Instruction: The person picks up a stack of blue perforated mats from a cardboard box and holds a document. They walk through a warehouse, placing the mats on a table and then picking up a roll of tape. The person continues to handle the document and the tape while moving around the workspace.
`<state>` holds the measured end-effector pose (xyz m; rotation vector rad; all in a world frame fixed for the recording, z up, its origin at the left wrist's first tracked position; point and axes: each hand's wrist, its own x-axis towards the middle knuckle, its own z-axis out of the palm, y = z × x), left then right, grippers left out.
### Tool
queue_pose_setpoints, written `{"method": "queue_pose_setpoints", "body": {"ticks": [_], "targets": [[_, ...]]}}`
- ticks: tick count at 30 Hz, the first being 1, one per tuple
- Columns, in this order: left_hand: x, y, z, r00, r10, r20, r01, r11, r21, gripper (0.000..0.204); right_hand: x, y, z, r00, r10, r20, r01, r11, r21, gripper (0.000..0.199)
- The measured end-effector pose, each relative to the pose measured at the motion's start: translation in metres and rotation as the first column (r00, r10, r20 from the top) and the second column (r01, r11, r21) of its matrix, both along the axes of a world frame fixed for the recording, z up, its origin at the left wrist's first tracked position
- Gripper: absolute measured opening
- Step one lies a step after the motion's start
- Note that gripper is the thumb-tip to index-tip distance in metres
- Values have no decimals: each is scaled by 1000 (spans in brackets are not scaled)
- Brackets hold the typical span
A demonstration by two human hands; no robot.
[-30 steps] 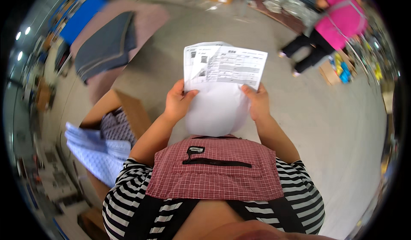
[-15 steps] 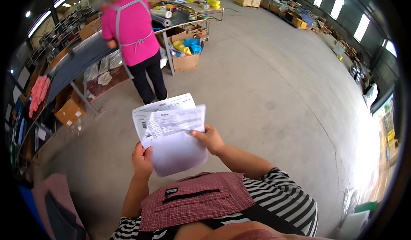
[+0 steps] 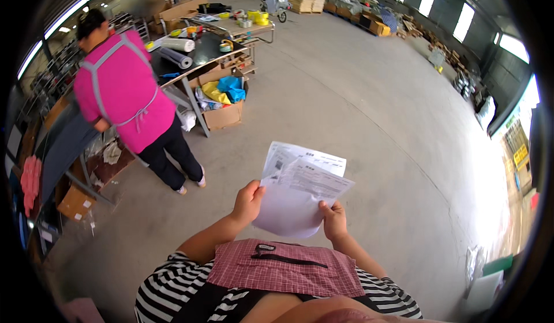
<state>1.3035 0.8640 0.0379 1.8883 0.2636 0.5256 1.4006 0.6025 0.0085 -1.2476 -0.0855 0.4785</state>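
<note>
Nearest to me, I am seeing my left hand and right hand gripping a few white printed paper sheets, fingers clamped on the lower edges, held above the grey concrete floor. Further left, a person in a pink top is standing beside a dark cluttered desk, with an open cardboard box underneath.

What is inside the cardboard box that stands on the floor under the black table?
The cardboard box holds crumpled blue plastic and yellow plastic, which stick out above its rim. Whatever lies below them is covered.
</note>
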Motion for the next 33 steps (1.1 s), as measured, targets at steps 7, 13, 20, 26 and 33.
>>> {"method": "queue_pose_setpoints", "body": {"ticks": [7, 13, 20, 26, 33], "targets": [[217, -1, 2, 979, -203, -33, 201, 978, -59, 12, 137, -21, -4, 997, -72, 26, 71, 997, 17, 29], [378, 6, -38, 976, -218, 1, 204, 917, 344, 10, 296, -21, -5, 999, -32, -7, 33, 960, 277, 59], [500, 36, -6, 998, -21, 67, 18, 999, 40, 11, 512, 37, 16, 993, 121, 3, -120, 987, 104, 38], [610, 89, -11, 996, 37, -83, -35, 999, 22, 12, 639, 101, -11, 992, 124, 10, -124, 987, 101, 31], [845, 159, -34, 989, -107, 99, 106, 994, 19, 8, 802, 147, -19, 1000, -23, -13, 24, 999, 49, 62]]}}
